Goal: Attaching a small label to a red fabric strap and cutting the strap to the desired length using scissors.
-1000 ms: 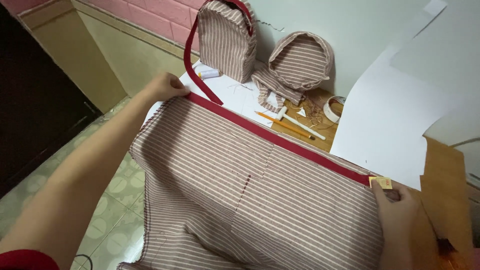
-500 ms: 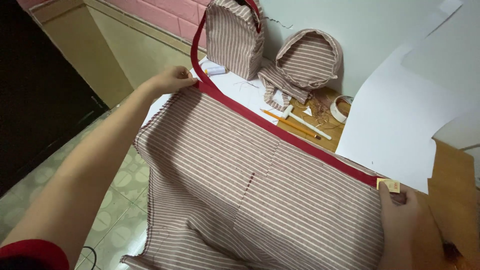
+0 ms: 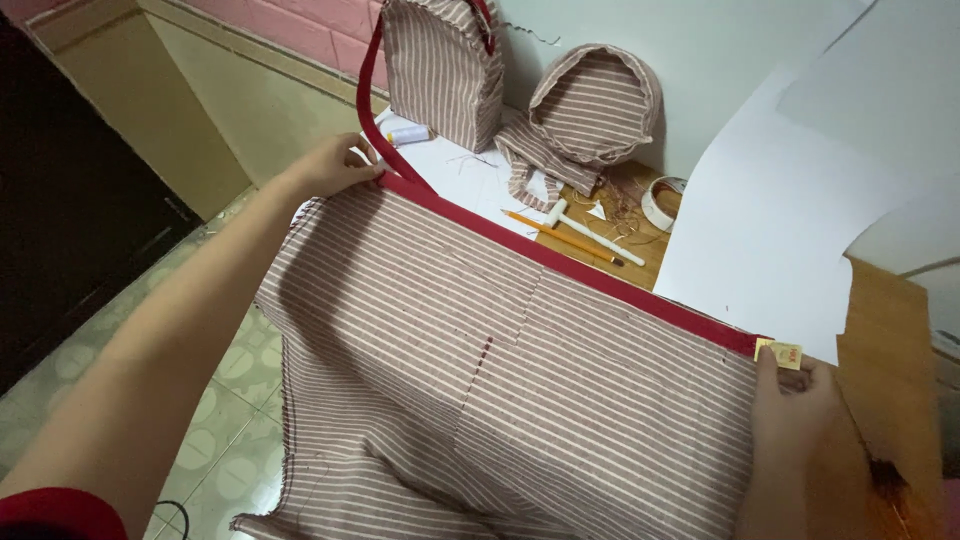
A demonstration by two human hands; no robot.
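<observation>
the grip of the left hand is closed on the far corner of a striped fabric panel, pinching it at the end of the red binding that runs along its top edge, while the right hand pinches the opposite corner, just below a small yellowish tag sewn at the binding's end. between the two the panel is held taut along that edge, lying partly over the wooden counter and hanging off its near side toward the tiled floor. it looks light and soft — the lower part droops and folds on itself, so it will likely sag wherever it is not held. the bound edge seems the firmest part, thicker and less apt to stretch, which makes the corners of the binding the sensible places to hold; the raw side edge looks frayed and would probably pull loose under a tug. beyond it on the counter stand a striped backpack with a red strap, a rounded striped piece, a thread spool, a pencil, a roll of tape and large white paper sheets.
</observation>
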